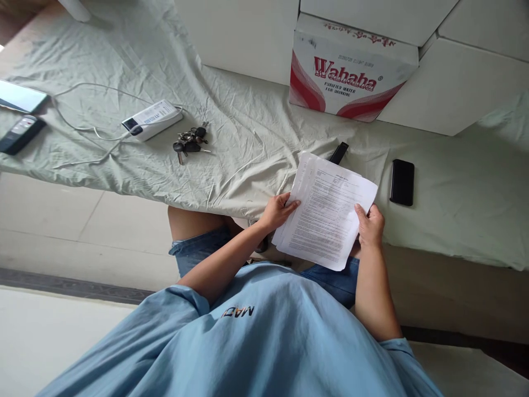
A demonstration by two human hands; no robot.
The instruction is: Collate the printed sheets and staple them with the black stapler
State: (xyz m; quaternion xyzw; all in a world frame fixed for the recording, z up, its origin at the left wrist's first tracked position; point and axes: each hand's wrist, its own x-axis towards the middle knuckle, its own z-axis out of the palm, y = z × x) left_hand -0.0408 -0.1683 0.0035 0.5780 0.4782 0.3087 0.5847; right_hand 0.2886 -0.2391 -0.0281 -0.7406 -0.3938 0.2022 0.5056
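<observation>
a stack of white printed paper sheets (326, 218) is held over the near edge of the pale green wrinkled bedsheet (256, 127), tilted and slightly fanned. the left hand (278, 211) grips its left edge, fingers on top of the page. the right hand (370, 225) grasps its right edge, thumb on the page. just right of the sheets lies a black smartphone (402, 182); a slim black object (339, 153) pokes out behind them. farther left rest a bunch of keys (190, 141) and a white power bank (152, 119). at the far side stands a red and white cardboard water box (351, 71).
</observation>
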